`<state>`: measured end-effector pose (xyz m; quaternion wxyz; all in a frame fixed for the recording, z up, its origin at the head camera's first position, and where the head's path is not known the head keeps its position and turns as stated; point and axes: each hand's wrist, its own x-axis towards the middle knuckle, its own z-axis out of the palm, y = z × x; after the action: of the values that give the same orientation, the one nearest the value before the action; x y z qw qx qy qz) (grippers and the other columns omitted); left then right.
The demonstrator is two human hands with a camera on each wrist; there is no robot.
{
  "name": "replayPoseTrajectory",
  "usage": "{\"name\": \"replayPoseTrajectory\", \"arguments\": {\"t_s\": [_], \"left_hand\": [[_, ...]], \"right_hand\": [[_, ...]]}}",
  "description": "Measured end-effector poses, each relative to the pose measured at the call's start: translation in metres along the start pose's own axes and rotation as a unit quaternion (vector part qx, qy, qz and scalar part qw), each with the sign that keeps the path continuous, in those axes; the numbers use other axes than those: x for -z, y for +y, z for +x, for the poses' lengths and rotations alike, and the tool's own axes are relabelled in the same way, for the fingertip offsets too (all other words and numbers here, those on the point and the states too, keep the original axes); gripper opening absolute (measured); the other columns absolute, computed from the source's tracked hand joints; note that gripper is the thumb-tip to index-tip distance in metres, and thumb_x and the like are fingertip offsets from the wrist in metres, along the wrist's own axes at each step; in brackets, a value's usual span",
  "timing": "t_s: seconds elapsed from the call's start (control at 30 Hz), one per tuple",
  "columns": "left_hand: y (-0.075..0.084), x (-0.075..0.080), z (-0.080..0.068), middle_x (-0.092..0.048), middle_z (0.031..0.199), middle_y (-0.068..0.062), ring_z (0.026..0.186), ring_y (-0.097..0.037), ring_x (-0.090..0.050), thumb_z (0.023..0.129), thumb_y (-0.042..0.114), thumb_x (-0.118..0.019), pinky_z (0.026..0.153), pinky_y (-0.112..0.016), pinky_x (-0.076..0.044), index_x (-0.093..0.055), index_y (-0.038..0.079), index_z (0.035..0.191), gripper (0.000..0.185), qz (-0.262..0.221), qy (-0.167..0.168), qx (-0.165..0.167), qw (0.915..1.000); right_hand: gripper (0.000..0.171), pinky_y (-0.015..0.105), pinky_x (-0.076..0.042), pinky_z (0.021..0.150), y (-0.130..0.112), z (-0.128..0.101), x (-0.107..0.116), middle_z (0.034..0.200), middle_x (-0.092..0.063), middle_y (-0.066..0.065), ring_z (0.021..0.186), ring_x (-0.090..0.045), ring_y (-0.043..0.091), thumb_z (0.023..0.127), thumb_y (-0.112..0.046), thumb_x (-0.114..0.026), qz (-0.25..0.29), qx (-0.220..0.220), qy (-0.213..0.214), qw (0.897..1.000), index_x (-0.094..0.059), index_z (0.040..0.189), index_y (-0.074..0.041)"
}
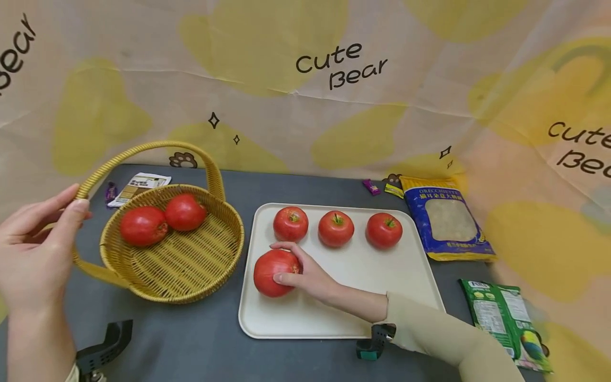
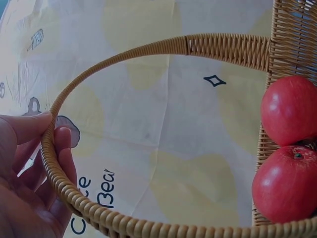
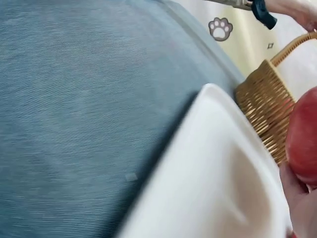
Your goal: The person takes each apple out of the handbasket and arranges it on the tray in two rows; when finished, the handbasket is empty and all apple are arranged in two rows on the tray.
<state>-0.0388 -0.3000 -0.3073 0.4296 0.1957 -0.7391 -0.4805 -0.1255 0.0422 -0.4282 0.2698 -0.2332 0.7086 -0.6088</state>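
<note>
My left hand [image 1: 40, 246] grips the arched handle [image 1: 157, 144] of a yellow wicker basket [image 1: 179, 294], thumb and fingers curled round it. Two red tomatoes [image 1: 143, 226] lie at the left inside the basket; they also show at the right edge of the left wrist view. My right hand [image 1: 310, 273] holds a large red tomato [image 1: 272, 273] over the left part of a white tray [image 1: 382, 281]. In the right wrist view this held tomato [image 3: 304, 136] is lifted above the tray. Three more tomatoes [image 1: 336, 229] sit in a row along the tray's back.
Behind the basket lie a white-and-brown packet [image 1: 140, 187] and a purple wrapper [image 1: 111, 193]. Small purple [image 1: 371, 187] and yellow [image 1: 394, 190] sweets are behind the tray. A blue-and-yellow pasta bag [image 1: 448, 220] and a green packet [image 1: 506, 323] lie to the right. A printed curtain [image 1: 296, 132] hangs behind.
</note>
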Motion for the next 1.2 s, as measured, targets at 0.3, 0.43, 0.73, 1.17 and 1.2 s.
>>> {"name": "replayPoseTrajectory", "arguments": {"t_s": [0.3, 0.43, 0.73, 1.17, 1.2], "left_hand": [[0.0, 0.0, -0.001, -0.065, 0.087, 0.017, 0.074, 0.006, -0.062, 0.087, 0.005, -0.071, 0.068, -0.005, -0.045, -0.072, 0.005, 0.115, 0.027, 0.002, 0.001, 0.002, 1.0], [0.002, 0.0, -0.002, -0.064, 0.087, 0.018, 0.074, 0.006, -0.061, 0.088, 0.005, -0.071, 0.067, -0.004, -0.045, -0.072, 0.005, 0.115, 0.027, 0.005, 0.001, 0.003, 1.0], [0.0, -0.001, -0.001, -0.064, 0.088, 0.017, 0.074, 0.006, -0.062, 0.088, 0.004, -0.071, 0.069, -0.004, -0.045, -0.072, 0.004, 0.115, 0.027, 0.002, 0.001, -0.002, 1.0], [0.001, -0.001, -0.002, -0.064, 0.088, 0.018, 0.074, 0.007, -0.062, 0.088, 0.006, -0.071, 0.067, -0.004, -0.045, -0.072, 0.005, 0.115, 0.027, 0.004, 0.002, 0.0, 1.0], [0.001, -0.001, -0.002, -0.064, 0.088, 0.018, 0.074, 0.007, -0.062, 0.088, 0.006, -0.071, 0.066, -0.004, -0.045, -0.072, 0.005, 0.115, 0.027, 0.006, 0.002, 0.0, 1.0]], "right_hand": [[0.056, 0.032, -0.054, 0.083, 0.027, -0.009, 0.002, 0.124, -0.058, 0.002, 0.112, -0.053, 0.021, 0.084, -0.021, -0.076, -0.051, -0.021, 0.025, 0.998, -0.052, 0.135, -0.021], [0.061, 0.031, -0.055, 0.082, 0.028, -0.007, 0.002, 0.125, -0.056, 0.0, 0.114, -0.053, 0.02, 0.08, -0.021, -0.078, -0.05, -0.006, 0.02, 0.999, -0.047, 0.133, -0.022], [0.075, 0.029, -0.053, 0.087, 0.032, 0.001, 0.002, 0.133, -0.046, -0.008, 0.12, -0.048, 0.014, 0.074, -0.028, -0.083, -0.138, 0.086, 0.009, 0.987, -0.043, 0.137, -0.026], [0.076, 0.035, -0.048, 0.099, 0.04, -0.019, 0.017, 0.145, -0.042, 0.01, 0.133, -0.041, 0.02, 0.073, -0.008, -0.085, -0.137, 0.191, -0.07, 0.97, -0.035, 0.13, -0.013], [0.076, 0.035, -0.047, 0.099, 0.041, -0.02, 0.018, 0.146, -0.041, 0.011, 0.133, -0.041, 0.02, 0.073, -0.009, -0.085, -0.143, 0.191, -0.072, 0.968, -0.034, 0.129, -0.013]]}}
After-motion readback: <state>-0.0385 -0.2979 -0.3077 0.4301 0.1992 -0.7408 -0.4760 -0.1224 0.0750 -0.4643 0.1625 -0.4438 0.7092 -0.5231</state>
